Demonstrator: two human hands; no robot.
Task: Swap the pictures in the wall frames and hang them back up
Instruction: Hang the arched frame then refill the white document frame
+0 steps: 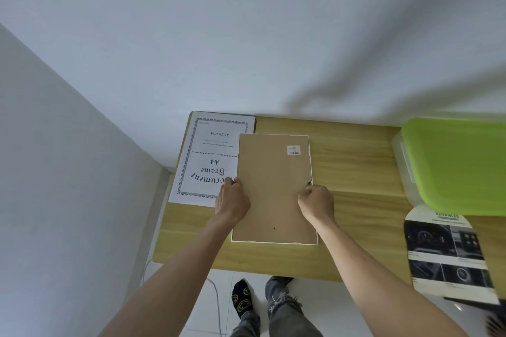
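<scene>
A white picture frame [273, 194] lies face down on the wooden table [356, 161], its brown backing board up, with a small barcode sticker near the far right corner. My left hand [232, 201] pinches the frame's left edge at mid height. My right hand [316, 204] is curled at the right edge, fingertips on a small dark clip there. To the left, partly under the frame, lies a white "Document Frame A4" insert sheet [208, 161] on top of a dark frame whose edge shows at the far side.
A clear plastic box with a lime-green lid [454, 164] stands at the table's right end. A printed brochure with car pictures [449, 252] lies in front of it, over the table edge. White walls meet at the left corner. A cable [216, 304] runs on the floor.
</scene>
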